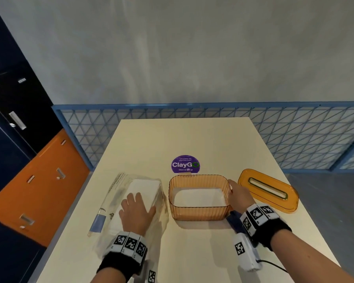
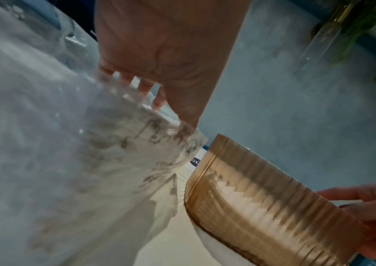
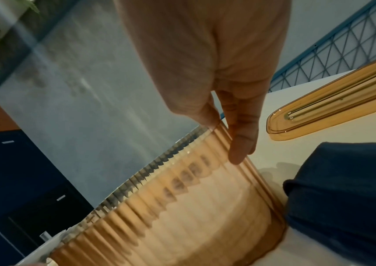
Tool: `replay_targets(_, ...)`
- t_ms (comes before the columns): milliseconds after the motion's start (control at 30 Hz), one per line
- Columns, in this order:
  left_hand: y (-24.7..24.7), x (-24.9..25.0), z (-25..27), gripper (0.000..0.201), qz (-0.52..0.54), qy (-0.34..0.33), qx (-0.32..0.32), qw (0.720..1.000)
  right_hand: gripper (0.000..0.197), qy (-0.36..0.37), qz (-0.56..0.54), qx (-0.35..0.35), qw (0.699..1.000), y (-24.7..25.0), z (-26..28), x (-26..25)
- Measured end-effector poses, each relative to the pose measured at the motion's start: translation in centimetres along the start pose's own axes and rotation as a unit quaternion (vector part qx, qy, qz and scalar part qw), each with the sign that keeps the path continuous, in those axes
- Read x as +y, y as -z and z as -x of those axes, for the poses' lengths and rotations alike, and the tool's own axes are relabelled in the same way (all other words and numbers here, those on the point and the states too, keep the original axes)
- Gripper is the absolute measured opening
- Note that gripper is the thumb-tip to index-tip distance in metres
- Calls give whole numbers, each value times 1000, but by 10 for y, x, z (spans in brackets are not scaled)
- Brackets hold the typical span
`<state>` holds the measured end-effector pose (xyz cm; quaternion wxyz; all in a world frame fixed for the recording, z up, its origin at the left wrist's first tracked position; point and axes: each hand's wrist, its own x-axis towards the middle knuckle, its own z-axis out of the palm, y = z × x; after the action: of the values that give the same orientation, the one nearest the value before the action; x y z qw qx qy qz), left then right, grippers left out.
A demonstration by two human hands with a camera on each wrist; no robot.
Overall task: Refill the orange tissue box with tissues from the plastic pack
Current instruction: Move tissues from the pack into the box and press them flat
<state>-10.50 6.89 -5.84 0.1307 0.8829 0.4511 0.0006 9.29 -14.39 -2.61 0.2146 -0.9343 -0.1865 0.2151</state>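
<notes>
My left hand [image 1: 137, 211] lies flat, fingers spread, on the clear plastic pack of white tissues [image 1: 139, 193] at 9 o'clock. My right hand [image 1: 240, 194] pinches the 3 o'clock rim of the ribbed orange see-through tissue box [image 1: 198, 211], thumb inside, fingers outside; white tissues inside. Slotted orange lid [image 1: 269, 189] lies apart at 2 o'clock, near the cream table [image 1: 184, 137] edge. Far half gives open room.

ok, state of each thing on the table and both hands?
orange tissue box: upright, lid off, tissues at bottom
lid: off, flat on table, right of box
plastic pack: lying flat, tissues inside
left hand: resting on pack
right hand: holding box's right wall
</notes>
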Motion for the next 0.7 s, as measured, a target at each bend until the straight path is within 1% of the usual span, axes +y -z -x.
replay_targets(133,3,2,-2,55,-2,11,-20,1000,52,4,12,5,1000,-1,2,-1)
replay_targets(300,10,7,-2,44,40,27,-27,998,51,4,19,4,1000,2,3,-3)
replay_targets(500,11,6,-1,41,59,29,-25,998,49,4,28,-3,1000,4,6,-6)
replay_targets(600,10,7,-1,40,50,35,-25,998,47,2,29,-10,1000,6,8,-7)
replay_targets(700,11,10,1,34,36,40,-19,998,46,2,26,-12,1000,6,8,-8)
